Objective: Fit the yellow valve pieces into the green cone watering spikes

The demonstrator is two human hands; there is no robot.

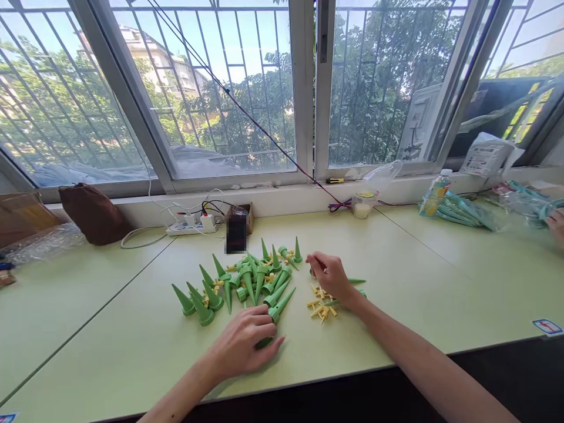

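Note:
My left hand (247,339) rests low over the table, fingers curled around a green plastic spike (264,342) partly hidden beneath them. Touching or very close to its fingertips is another cone-shaped green spike (282,304). Beyond it lies a pile of green plastic spikes (247,279), some upright on their caps, with small yellow pieces among them. Over to the right, my right hand (331,275) is closed in a pinch; what its fingers hold is hidden. Below that hand are several yellow T-shaped plastic pieces (322,306), and a green spike (356,281) shows behind the wrist.
Along the window side stand a power strip (191,226), a small cardboard box (247,216), a jar (362,205) and a brown bag (93,212). At right are a bottle (436,191), plastic-wrapped green items (462,210) and another person's hand (556,226).

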